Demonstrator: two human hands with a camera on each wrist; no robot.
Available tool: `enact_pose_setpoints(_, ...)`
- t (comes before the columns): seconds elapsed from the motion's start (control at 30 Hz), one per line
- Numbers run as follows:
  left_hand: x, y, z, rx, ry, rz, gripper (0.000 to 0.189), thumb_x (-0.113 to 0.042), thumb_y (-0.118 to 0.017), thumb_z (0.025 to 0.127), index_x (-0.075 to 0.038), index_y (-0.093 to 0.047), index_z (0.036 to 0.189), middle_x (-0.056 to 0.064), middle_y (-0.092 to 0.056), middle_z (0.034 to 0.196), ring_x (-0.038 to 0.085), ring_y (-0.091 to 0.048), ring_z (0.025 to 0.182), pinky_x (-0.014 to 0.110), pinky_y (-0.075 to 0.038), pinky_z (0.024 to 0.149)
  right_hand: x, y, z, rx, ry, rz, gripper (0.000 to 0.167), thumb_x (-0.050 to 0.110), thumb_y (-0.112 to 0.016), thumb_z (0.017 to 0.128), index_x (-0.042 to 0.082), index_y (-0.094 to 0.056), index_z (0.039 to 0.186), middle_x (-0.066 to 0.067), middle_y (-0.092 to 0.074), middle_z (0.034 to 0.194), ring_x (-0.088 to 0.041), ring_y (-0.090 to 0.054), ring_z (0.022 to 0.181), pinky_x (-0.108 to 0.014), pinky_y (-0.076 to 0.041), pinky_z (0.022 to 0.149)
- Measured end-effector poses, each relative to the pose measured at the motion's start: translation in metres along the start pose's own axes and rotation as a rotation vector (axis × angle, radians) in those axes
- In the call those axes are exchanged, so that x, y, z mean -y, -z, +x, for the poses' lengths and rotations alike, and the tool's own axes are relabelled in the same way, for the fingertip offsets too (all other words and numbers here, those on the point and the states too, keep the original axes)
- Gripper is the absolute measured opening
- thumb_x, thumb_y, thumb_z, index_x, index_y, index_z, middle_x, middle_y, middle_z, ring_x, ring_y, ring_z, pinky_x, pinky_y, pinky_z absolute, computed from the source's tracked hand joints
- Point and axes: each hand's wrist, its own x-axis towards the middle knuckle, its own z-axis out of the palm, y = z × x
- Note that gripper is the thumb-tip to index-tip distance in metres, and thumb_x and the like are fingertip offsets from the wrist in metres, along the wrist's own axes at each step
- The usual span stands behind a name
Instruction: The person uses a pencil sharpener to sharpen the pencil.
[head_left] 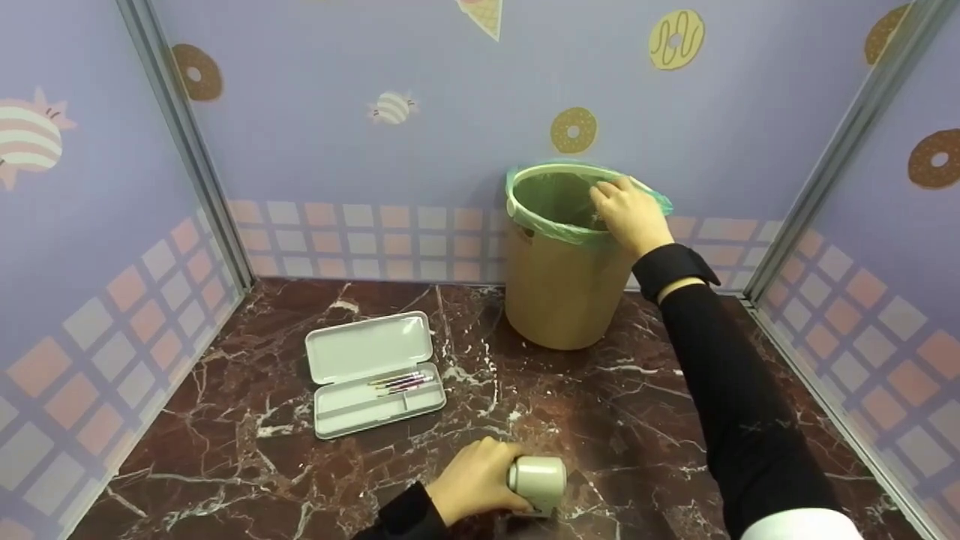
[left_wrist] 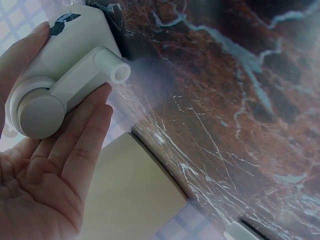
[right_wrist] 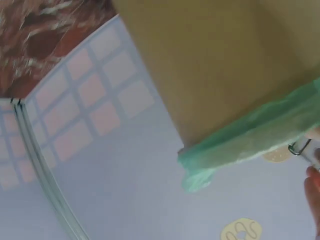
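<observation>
My left hand (head_left: pixel 480 480) grips a pale pencil sharpener (head_left: pixel 541 480) low over the front of the marble-patterned table. In the left wrist view the sharpener (left_wrist: pixel 75 65) shows its round hub and crank handle, thumb on one side and fingers on the other. My right hand (head_left: pixel 628 214) is over the right rim of a tan waste bin (head_left: pixel 562 292) lined with a green bag (head_left: pixel 574 232). Between its fingertips is a small clear, dark-edged piece (right_wrist: pixel 301 148), mostly cut off at the right wrist view's edge; its exact kind I cannot tell.
An open white pencil case (head_left: pixel 360 412) lies left of the bin, its lid (head_left: pixel 367 349) tipped back and several pencils (head_left: pixel 405 384) inside. Pale crumbs lie on the table (head_left: pixel 262 465) near the bin. Patterned walls (head_left: pixel 337 150) close off the back and both sides.
</observation>
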Motion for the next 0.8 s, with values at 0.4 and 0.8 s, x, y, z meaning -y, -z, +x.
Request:
enact_pose_setpoints(0.4,0.000,-0.002,0.000,-0.004,0.005,-0.019,0.047,-0.028,-0.096,0.061,-0.014,-0.076,0.102,-0.003,-0.077,0.084,-0.001,-0.059,0.065,0.015,-0.050,0.061,-0.006,0.003,0.000,-0.007,0.243,-0.170,0.031,-0.006,-0.058,0.088,-0.007,-0.069,0.117,-0.021,-0.072,0.117,-0.038,-0.064,0.107,-0.042,-0.059,0.093)
enact_pose_setpoints(0.8,0.001,-0.003,0.001,-0.010,-0.001,0.021,0.048,-0.028,-0.096,0.062,-0.013,-0.077,0.103,-0.002,-0.077,0.084,0.000,-0.060,0.066,0.017,-0.052,0.062,-0.015,0.002,0.001,-0.170,0.574,-0.487,0.024,0.005,-0.059,0.087,0.002,-0.077,0.103,-0.007,-0.078,0.104,-0.025,-0.063,0.095,-0.030,-0.056,0.089)
